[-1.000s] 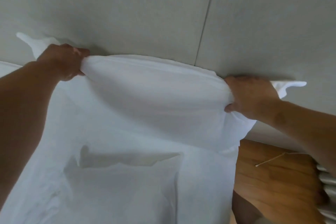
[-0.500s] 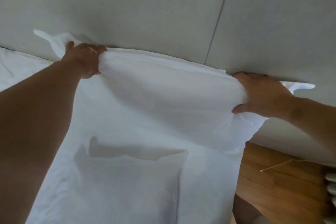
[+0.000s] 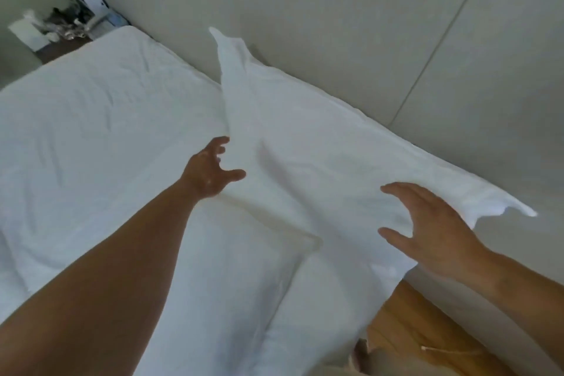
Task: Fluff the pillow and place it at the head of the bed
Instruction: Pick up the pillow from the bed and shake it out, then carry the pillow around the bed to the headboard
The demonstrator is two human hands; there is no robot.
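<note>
A white pillow (image 3: 320, 149) leans against the grey padded headboard (image 3: 305, 9) at the head of the bed (image 3: 76, 119). Its pointed corners stick out at the upper left and at the right. My left hand (image 3: 210, 171) hovers by the pillow's left edge, fingers spread, holding nothing. My right hand (image 3: 430, 232) is open over the pillow's lower right part, fingers apart; I cannot tell whether it touches the fabric. A second white pillow (image 3: 244, 278) lies flat on the bed in front of the first.
A dark nightstand (image 3: 61, 43) with papers and clutter stands at the upper left beyond the bed. A wooden floor (image 3: 427, 342) with a thin white stick shows at the lower right beside the bed.
Both hands have let go of the pillow's top corners and drawn back toward me, fingers spread. The pillow now rests against the headboard. The view has swung left and down.
</note>
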